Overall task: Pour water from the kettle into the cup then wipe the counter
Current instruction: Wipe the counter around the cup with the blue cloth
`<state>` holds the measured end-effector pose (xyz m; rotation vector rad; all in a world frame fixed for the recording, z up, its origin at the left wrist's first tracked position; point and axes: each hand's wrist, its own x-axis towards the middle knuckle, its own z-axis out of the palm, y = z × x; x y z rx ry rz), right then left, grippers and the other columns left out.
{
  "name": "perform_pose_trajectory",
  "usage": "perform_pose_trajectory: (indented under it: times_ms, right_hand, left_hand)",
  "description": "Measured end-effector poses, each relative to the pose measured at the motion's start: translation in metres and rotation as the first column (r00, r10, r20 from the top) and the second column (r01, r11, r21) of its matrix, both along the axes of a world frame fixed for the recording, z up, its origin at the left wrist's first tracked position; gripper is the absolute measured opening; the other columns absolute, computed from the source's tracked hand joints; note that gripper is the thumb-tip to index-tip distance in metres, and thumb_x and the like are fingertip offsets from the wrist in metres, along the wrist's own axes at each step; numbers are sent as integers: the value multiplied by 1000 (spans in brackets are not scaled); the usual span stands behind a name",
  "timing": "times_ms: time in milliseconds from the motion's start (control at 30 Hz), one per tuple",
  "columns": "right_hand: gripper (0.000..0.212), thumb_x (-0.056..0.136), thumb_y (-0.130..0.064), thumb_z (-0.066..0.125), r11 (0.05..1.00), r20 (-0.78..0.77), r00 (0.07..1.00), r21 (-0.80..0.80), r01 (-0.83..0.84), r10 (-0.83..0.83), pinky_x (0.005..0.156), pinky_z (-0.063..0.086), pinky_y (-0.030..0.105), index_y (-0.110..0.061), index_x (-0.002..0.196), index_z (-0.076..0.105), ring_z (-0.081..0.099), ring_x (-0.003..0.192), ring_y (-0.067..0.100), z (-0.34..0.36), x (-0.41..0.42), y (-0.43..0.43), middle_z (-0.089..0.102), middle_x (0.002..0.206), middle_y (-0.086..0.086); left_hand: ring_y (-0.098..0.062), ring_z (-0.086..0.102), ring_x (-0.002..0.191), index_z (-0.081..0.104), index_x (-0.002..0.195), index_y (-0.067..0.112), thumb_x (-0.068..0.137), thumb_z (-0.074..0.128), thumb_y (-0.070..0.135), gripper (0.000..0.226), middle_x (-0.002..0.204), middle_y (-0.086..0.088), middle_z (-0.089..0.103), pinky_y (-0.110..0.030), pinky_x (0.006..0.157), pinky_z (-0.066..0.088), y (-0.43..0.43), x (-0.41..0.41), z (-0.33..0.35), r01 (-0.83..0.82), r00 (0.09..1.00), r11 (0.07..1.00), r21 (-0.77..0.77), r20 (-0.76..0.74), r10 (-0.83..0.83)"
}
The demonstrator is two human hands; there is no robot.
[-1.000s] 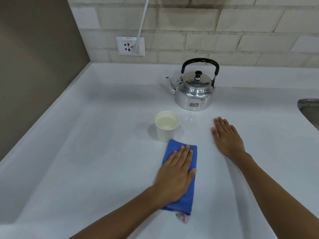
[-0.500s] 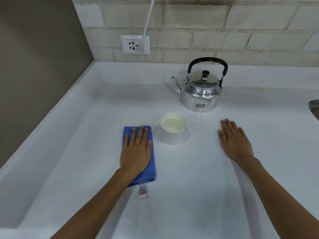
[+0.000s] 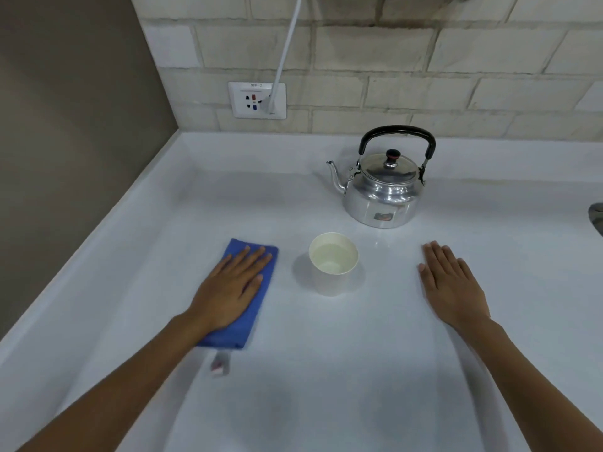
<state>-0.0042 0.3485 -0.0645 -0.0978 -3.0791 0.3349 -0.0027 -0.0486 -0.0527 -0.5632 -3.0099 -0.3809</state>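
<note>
Since a second ago, the blue cloth (image 3: 243,298) has travelled from near the paper cup (image 3: 333,262) to its left. Left hand (image 3: 228,291) presses it flat, fingers spread, holding nothing. Right hand (image 3: 452,285) lies open on the table (image 3: 326,386), likely bracing. Steel kettle (image 3: 381,190) stands far right, upright, pouring apparently finished.

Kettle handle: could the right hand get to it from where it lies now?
Probably yes. The right hand lies flat and empty on the counter, and the kettle stands just beyond it with its handle upright. Nothing sits between them; the cup is off to the side.
</note>
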Motion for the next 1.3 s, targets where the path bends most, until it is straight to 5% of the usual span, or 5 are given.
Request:
perform_pose_trajectory:
  times_ms: [167,500,1300]
  right_hand:
    - [52,98,-35,16,1000,-9,1000,21,10,-9,120,5,35,-17,147,7,3,145,15,2,0,-4,8,158,0]
    - [52,98,-35,16,1000,-15,1000,15,12,-11,119,3,32,-20,146,5,1,145,13,2,0,-4,7,158,-2]
    - [52,98,-36,19,1000,-50,999,-22,18,-19,118,0,28,-23,146,5,-1,144,7,4,2,-5,5,157,-8]
  left_hand:
    - [-21,-2,145,4,148,20,101,17,32,50,158,2,4,-40,118,1,45,-70,2,-290,954,957,-24,68,291]
    - [-15,-2,145,4,148,22,102,18,32,49,158,6,4,-37,118,0,67,-104,-3,-12,998,999,-41,58,15]
    - [-22,-8,144,-4,148,22,101,12,33,51,158,4,-7,-44,116,-3,85,-229,10,-104,965,988,-110,229,127]
